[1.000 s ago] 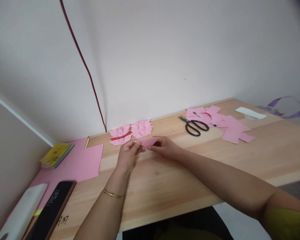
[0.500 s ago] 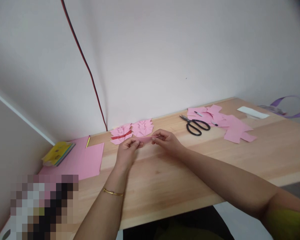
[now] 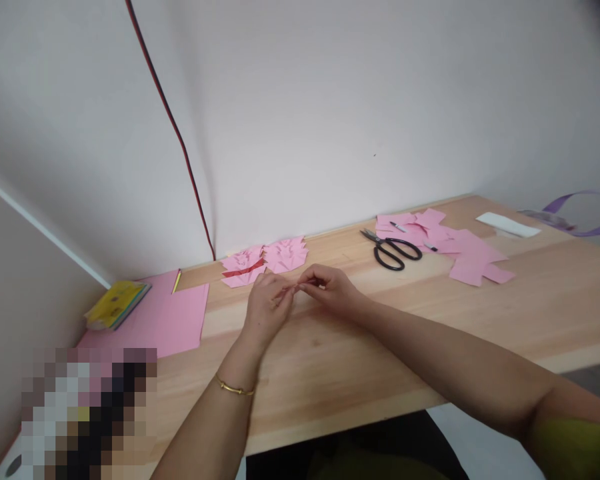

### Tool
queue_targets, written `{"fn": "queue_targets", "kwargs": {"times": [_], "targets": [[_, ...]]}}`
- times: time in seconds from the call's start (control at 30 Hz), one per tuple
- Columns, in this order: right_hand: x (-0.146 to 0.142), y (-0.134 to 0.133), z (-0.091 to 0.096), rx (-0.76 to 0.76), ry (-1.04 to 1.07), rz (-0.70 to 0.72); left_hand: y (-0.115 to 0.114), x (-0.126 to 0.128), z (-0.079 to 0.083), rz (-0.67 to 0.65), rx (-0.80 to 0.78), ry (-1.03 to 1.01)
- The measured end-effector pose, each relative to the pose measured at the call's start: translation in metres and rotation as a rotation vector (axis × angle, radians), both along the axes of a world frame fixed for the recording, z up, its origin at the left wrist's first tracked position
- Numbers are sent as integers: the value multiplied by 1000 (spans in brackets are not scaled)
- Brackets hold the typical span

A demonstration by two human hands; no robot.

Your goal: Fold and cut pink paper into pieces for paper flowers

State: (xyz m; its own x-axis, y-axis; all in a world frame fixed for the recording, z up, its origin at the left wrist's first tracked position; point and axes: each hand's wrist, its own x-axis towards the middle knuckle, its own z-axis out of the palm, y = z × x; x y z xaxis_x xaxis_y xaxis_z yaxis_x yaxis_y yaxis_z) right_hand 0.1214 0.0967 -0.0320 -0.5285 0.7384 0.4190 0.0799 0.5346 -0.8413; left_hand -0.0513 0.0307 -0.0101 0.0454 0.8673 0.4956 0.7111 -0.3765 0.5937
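My left hand (image 3: 269, 305) and my right hand (image 3: 334, 290) meet fingertip to fingertip above the middle of the wooden table. Both are closed in a pinch on a small piece of pink paper (image 3: 295, 285), of which only a thin bit shows; the fingers hide the rest. Just behind them, by the wall, lie creased pink paper pieces (image 3: 286, 255) with jagged edges, one bearing a red strip (image 3: 244, 269). To the right rest black-handled scissors (image 3: 391, 250), tips toward the wall, beside a scatter of cut pink paper (image 3: 473, 257).
Large pink sheets (image 3: 180, 327) cover the table's left end, with a yellow packet (image 3: 117, 305) and a yellow pencil (image 3: 177, 281) on them. A pen (image 3: 397, 227) lies among the scraps. A white strip (image 3: 509, 225) sits far right. A red-black cable (image 3: 184, 143) hangs down the wall.
My left hand has turned and slid right, its fingers now against my right fingertips. The pink paper, earlier spanning between both hands, is now mostly covered.
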Motion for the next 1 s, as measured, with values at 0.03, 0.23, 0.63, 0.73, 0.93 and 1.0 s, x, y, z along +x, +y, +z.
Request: {"fn": "queue_targets", "kwargs": {"times": [0.03, 0.23, 0.63, 0.73, 0.93, 1.0], "targets": [[0, -1, 1, 7, -3, 6, 0, 0, 0, -15, -6, 7], [1, 2, 2, -31, -15, 30, 2, -8, 5, -38, -68, -23], [7, 16, 2, -360, 84, -32, 4, -26, 10, 204, -166, -638], [7, 16, 3, -368, 99, -3, 6, -14, 2, 115, -297, -800], [4, 4, 8, -228, 50, 25, 5, 1, -9, 109, -255, -679], [2, -1, 10, -139, 18, 17, 3, 3, -8, 76, -241, -593]]}}
